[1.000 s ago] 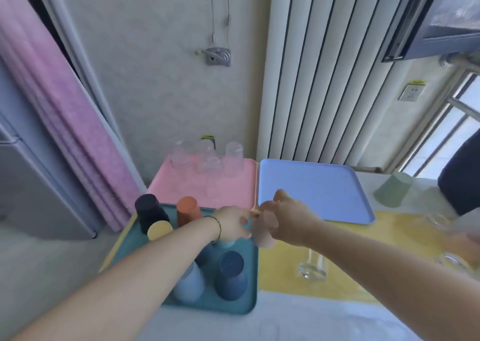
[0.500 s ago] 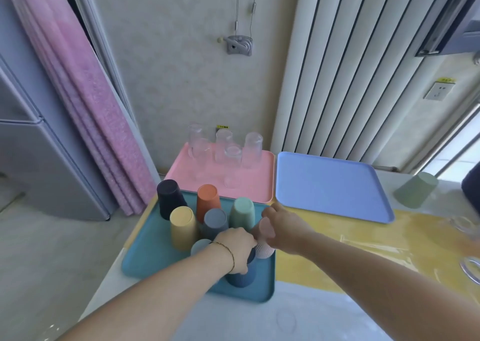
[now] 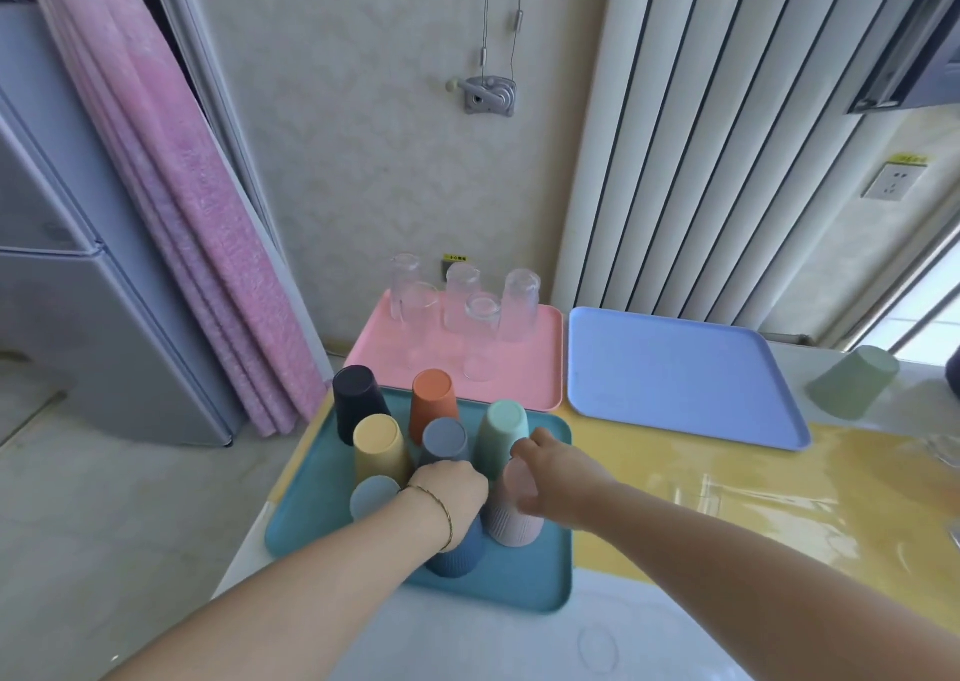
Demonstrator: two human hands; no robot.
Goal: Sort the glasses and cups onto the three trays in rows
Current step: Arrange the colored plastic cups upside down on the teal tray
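Left hand (image 3: 453, 493): fingers curled over the upturned base of the dark blue cup (image 3: 457, 556), holding it. Probably steadying it, or nudging it into line.
Right hand (image 3: 553, 478): wrapped round the upper half of the mauve ribbed cup (image 3: 511, 517), thumb on the far side. Firm hold on the cup.
Mauve ribbed cup, position: rim down, just right of the dark blue cup, at the teal tray's near right. Cannot tell whether the rim is fully down on the tray.
Teal tray (image 3: 519, 589): nearest of the three trays and holds only opaque cups, all inverted.
Near row, judged: pale blue cup (image 3: 374, 493), dark blue, mauve. The mauve one seems to complete it.
Middle row: yellow cup (image 3: 379, 446), grey cup (image 3: 444, 439), mint cup (image 3: 501, 433). The right thumb is close to the mint cup, so there is some knock risk.
Far row: black cup (image 3: 358, 400), orange cup (image 3: 434, 402).
Pink tray (image 3: 374, 358): behind the teal tray. Clear glasses (image 3: 480, 327) stand inverted on it in two loose rows, so glass is kept apart from plastic.
Blue tray (image 3: 675, 374): just right of the pink tray.
Green cup (image 3: 852, 381): tilted, on the table beyond the blue tray, not yet sorted.
Progress, judged: roughly midway.
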